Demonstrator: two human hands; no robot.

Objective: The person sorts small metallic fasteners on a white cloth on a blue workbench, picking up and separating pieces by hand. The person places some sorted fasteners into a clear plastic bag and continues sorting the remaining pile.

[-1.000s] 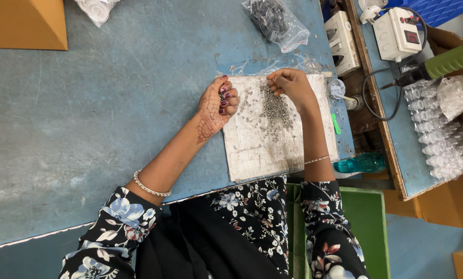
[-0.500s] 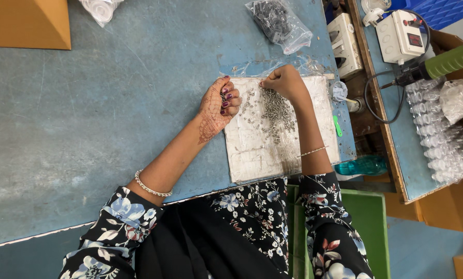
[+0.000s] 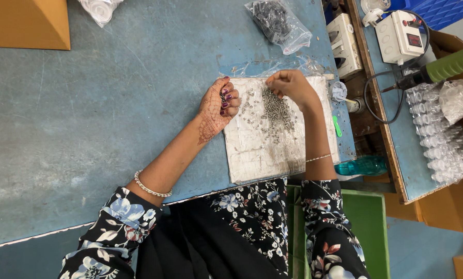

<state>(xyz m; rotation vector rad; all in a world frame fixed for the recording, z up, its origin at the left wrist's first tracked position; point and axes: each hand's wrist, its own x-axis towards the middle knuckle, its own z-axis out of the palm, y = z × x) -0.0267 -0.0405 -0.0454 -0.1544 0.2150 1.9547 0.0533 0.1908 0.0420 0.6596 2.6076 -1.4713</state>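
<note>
On the desk [image 3: 87, 129]: white board [image 3: 262, 155], small screws [image 3: 277, 112] heaped.
Left hand [image 3: 218, 106]: grip curled, pinching screws.
Right hand [image 3: 288, 82]: grip pressed together, picking.
Advice: lift few, steadily.

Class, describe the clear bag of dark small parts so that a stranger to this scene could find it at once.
Start at the blue table and look to its far edge, beyond the white board where the right hand picks at loose screws. The clear bag of dark parts lies there; the other bag, far left, holds pale pieces.

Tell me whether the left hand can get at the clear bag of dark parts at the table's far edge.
Probably yes: the left hand rests beside the white board, with bare table between it and the bag.
</note>
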